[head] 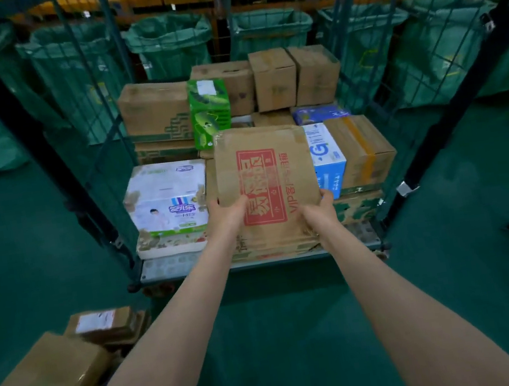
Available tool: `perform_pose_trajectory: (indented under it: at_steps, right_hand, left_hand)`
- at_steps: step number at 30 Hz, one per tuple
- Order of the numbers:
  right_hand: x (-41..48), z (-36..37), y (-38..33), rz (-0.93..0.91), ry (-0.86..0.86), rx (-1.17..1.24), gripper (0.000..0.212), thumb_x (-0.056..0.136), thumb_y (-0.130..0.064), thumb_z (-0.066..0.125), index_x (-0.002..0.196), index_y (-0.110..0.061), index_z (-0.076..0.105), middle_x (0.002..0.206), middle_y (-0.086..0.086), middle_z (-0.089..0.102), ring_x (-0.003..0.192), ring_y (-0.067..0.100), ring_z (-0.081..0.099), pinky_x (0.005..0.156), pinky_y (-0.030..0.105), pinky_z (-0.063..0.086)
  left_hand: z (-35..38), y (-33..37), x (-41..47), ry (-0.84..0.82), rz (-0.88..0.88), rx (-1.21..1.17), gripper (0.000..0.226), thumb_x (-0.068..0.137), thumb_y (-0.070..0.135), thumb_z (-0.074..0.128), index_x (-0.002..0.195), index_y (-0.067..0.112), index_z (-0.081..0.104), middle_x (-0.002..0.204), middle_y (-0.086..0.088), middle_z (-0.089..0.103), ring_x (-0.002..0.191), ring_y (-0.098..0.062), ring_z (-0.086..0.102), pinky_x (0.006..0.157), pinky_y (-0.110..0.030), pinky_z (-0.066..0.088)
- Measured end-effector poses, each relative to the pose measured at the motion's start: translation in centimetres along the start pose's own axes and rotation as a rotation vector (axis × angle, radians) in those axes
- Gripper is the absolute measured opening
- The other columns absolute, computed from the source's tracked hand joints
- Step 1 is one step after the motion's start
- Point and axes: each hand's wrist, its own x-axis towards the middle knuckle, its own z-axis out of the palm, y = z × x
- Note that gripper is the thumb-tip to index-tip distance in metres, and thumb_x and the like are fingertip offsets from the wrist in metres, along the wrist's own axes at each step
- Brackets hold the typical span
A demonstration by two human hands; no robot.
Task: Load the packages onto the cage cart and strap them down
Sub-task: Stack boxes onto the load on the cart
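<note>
Though creased, flat rectangular cardboard box [263,172].

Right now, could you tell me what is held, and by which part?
Brown box with red print: left hand grips its near left edge, right hand its near right edge.

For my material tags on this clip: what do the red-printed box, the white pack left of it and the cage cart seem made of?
The red-printed box: cardboard, matte brown, scuffed, with tape at the corners. The white pack: probably printed plastic film, slightly glossy; could be coated card. The cage cart: metal, dark-painted wire grid walls, worn grey deck.
</note>
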Motion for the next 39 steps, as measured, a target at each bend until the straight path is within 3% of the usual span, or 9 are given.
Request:
perform_pose_trajectory:
  at_steps: [4,7,14,18,23,30,33,36,39]
  right_hand:
    - [4.0,0.3,-0.5,0.026,0.008,0.059,0.077,0.087,-0.004,0.050,0.148,-0.026,0.011,0.132,0.007,0.052,0.103,0.028,0.059,0.067,0.035,0.049]
    - [8.0,0.2,-1.4,0.058,0.035,0.060,0.076,0.085,-0.003,0.048,0.148,-0.027,0.013,0.131,0.008,0.050,0.101,0.027,0.058,0.071,0.037,0.054]
    - [18.9,-0.8,-5.6,0.059,0.045,0.001,0.082,0.057,-0.004,0.043,0.136,-0.022,0.028,0.121,0.011,0.053,0.105,0.034,0.055,0.072,0.039,0.045]
    - [24.9,-2.8,-9.1,0.033,-0.001,-0.042,0.068,0.074,-0.011,0.044,0.138,-0.022,0.026,0.124,0.011,0.051,0.110,0.034,0.052,0.092,0.047,0.048]
    - [31.8,-3.3,-12.2,0.063,-0.032,-0.071,0.071,0.076,-0.010,0.041,0.143,-0.027,0.022,0.133,0.009,0.048,0.117,0.034,0.048,0.097,0.050,0.046]
    - [38.3,-1.1,-13.7,0.080,-0.093,0.021,0.071,0.075,0.005,0.043,0.142,-0.015,0.027,0.123,0.010,0.056,0.089,0.027,0.055,0.053,0.027,0.036]
    - [40.8,0.5,-15.3,0.090,-0.124,0.032,0.080,0.069,0.010,0.041,0.144,-0.015,0.027,0.121,0.009,0.058,0.083,0.023,0.055,0.049,0.026,0.035]
    - [43.8,2.3,-17.1,0.078,-0.126,0.022,0.079,0.069,0.009,0.042,0.143,-0.014,0.029,0.123,0.013,0.058,0.085,0.025,0.056,0.054,0.028,0.039]
    - [47.5,4.5,-19.1,0.075,-0.077,-0.023,0.081,0.072,0.005,0.045,0.147,-0.017,0.024,0.132,0.011,0.053,0.107,0.030,0.055,0.074,0.034,0.047]
  left_hand:
    - [2.1,1.2,4.3,-0.037,-0.020,0.055,0.063,0.076,0.037,0.068,0.131,0.021,0.040,0.115,0.000,0.064,0.101,-0.024,0.063,0.091,-0.047,0.051]
    - [4.5,2.0,7.6,-0.067,-0.037,0.074,0.059,0.079,0.040,0.067,0.128,0.020,0.042,0.112,0.002,0.064,0.096,-0.021,0.064,0.089,-0.045,0.053]
    - [11.6,5.9,16.1,-0.016,-0.004,0.111,0.050,0.082,0.034,0.067,0.126,0.017,0.048,0.111,0.001,0.064,0.086,-0.018,0.064,0.065,-0.029,0.053]
    - [15.8,9.2,20.1,-0.006,-0.016,0.127,0.056,0.077,0.034,0.066,0.126,0.015,0.047,0.117,-0.004,0.063,0.101,-0.025,0.063,0.089,-0.042,0.053]
    - [19.8,11.9,24.3,0.027,-0.010,0.140,0.059,0.077,0.037,0.068,0.128,0.016,0.046,0.119,-0.002,0.064,0.106,-0.026,0.062,0.096,-0.045,0.049]
    - [22.0,15.0,31.4,0.041,-0.006,0.220,0.059,0.080,0.034,0.064,0.132,0.016,0.043,0.121,-0.004,0.061,0.109,-0.027,0.059,0.097,-0.044,0.047]
    - [22.1,16.4,34.7,0.066,-0.002,0.255,0.063,0.082,0.037,0.063,0.137,0.016,0.041,0.126,-0.004,0.059,0.113,-0.027,0.057,0.099,-0.043,0.046]
    - [22.3,18.1,38.7,0.045,-0.002,0.276,0.064,0.082,0.035,0.063,0.137,0.016,0.039,0.127,-0.002,0.058,0.114,-0.027,0.056,0.099,-0.041,0.045]
    - [22.4,20.0,43.0,0.010,0.001,0.257,0.060,0.083,0.031,0.062,0.136,0.015,0.039,0.125,-0.003,0.058,0.109,-0.026,0.058,0.097,-0.039,0.047]
